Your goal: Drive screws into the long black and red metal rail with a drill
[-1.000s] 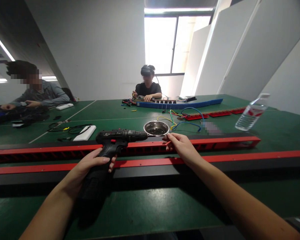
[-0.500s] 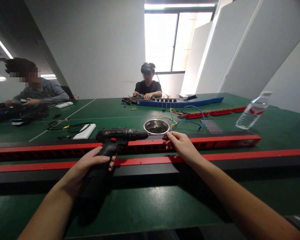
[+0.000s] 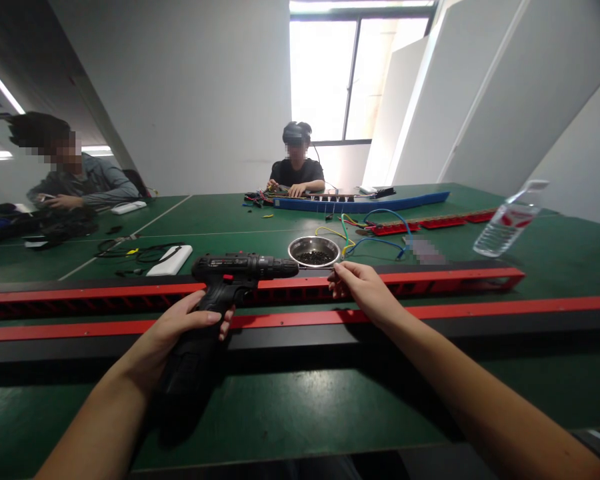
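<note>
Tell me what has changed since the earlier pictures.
At left, a co-worker has drawn one outstretched arm inward. The scene sits slightly higher in the picture, as if the camera tipped down. Nothing was visibly taken hold of or let go. Unchanged: the left hand holds the drill; the right hand pinches at the end of the bit.

A clear bottle (image 3: 509,223) with a white cap stands on the green worktop (image 3: 225,223), near some short red strips (image 3: 433,225). A white box (image 3: 170,261) lies farther left. Beyond, a person in black (image 3: 300,175) sits behind a long blue strip (image 3: 365,204), near a window (image 3: 325,73); another in grey (image 3: 105,181) sits at left.
</note>
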Demonstrator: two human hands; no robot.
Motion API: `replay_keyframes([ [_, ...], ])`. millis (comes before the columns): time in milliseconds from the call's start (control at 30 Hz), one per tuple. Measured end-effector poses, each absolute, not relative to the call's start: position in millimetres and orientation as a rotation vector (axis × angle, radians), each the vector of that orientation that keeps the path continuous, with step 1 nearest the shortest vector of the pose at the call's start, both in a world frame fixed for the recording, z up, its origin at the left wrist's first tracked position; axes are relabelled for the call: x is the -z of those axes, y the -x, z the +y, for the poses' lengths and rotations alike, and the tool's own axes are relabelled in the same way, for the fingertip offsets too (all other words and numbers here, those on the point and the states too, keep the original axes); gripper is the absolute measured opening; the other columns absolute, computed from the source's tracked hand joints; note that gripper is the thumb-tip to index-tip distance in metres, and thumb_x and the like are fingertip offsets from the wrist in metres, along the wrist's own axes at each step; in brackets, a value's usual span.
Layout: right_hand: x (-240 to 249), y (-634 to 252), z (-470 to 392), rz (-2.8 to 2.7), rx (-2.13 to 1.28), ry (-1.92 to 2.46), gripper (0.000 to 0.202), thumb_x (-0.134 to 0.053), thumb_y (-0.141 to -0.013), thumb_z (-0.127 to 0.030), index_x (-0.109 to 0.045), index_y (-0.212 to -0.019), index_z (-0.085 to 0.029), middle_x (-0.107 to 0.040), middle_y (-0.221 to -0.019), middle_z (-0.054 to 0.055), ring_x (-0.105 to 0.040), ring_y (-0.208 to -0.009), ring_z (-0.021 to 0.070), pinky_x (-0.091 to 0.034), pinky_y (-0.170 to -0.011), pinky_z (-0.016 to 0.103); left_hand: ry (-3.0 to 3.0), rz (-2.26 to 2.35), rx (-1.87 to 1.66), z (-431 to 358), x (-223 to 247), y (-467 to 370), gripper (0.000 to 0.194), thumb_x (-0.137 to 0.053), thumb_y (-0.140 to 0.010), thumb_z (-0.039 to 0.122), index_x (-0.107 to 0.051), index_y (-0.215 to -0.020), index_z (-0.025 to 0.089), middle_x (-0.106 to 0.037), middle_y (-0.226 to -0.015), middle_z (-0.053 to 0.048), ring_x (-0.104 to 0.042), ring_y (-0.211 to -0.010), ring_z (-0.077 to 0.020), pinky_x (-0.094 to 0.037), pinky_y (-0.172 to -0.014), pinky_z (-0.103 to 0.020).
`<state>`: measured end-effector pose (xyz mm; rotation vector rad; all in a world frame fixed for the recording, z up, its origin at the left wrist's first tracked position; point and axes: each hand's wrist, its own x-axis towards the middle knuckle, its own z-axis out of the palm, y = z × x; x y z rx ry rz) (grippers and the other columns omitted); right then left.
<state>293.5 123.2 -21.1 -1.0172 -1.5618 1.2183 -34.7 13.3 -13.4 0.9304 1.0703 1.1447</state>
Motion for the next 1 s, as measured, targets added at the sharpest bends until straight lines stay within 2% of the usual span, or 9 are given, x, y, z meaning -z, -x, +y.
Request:
replay_keyframes([
  [167, 21.8, -293.5, 123.7, -1.538, -1.266, 0.997, 0.043, -0.065, -0.086, -0.058, -0.064, -0.075, -0.017, -0.065, -0.066, 0.003, -0.057, -0.057, 0.0137, -0.046, -0.057, 0.029, -0.927, 1.072, -1.148, 12.8, 15.2, 36.1, 0.035, -0.083, -0.073, 0.019, -0.070, -0.104, 0.012, -0.069, -0.090, -0.008, -0.066, -0.073, -0.0176, -0.056, -0.066, -0.027],
  [367, 26.2, -294.4, 124.9, -1.511, -1.181, 0.993, 0.036, -0.069, -0.086, -0.055, -0.061, -0.087, -0.020, -0.065, -0.072, 0.001, -0.058, -0.060, 0.0134, -0.045, -0.057, 0.027, -0.926, 1.086, -1.163, 13.0, 15.1, 35.0, 0.037, -0.084, -0.071, 0.020, -0.070, -0.104, 0.013, -0.070, -0.090, -0.008, -0.066, -0.072, -0.0182, -0.057, -0.065, -0.028],
  [767, 26.4, -297.0, 124.8, -1.577, -1.066, 0.986, 0.033, -0.067, -0.090, -0.051, -0.063, -0.085, -0.019, -0.064, -0.075, 0.001, -0.055, -0.063, 0.0132, -0.045, -0.062, 0.029, -0.934, 1.074, -1.147, 12.3, 12.4, 35.1, 0.037, -0.085, -0.070, 0.020, -0.071, -0.103, 0.011, -0.070, -0.089, -0.008, -0.066, -0.073, -0.0171, -0.055, -0.066, -0.026],
  [1000, 25.2, -296.3, 124.6, -1.547, -1.103, 1.001, 0.032, -0.068, -0.089, -0.050, -0.063, -0.086, -0.019, -0.066, -0.076, 0.002, -0.056, -0.063, 0.0135, -0.045, -0.062, 0.029, -0.932, 1.081, -1.157, 11.7, 14.5, 35.8, 0.036, -0.084, -0.070, 0.019, -0.071, -0.103, 0.012, -0.071, -0.090, -0.009, -0.067, -0.073, -0.0182, -0.056, -0.066, -0.026],
])
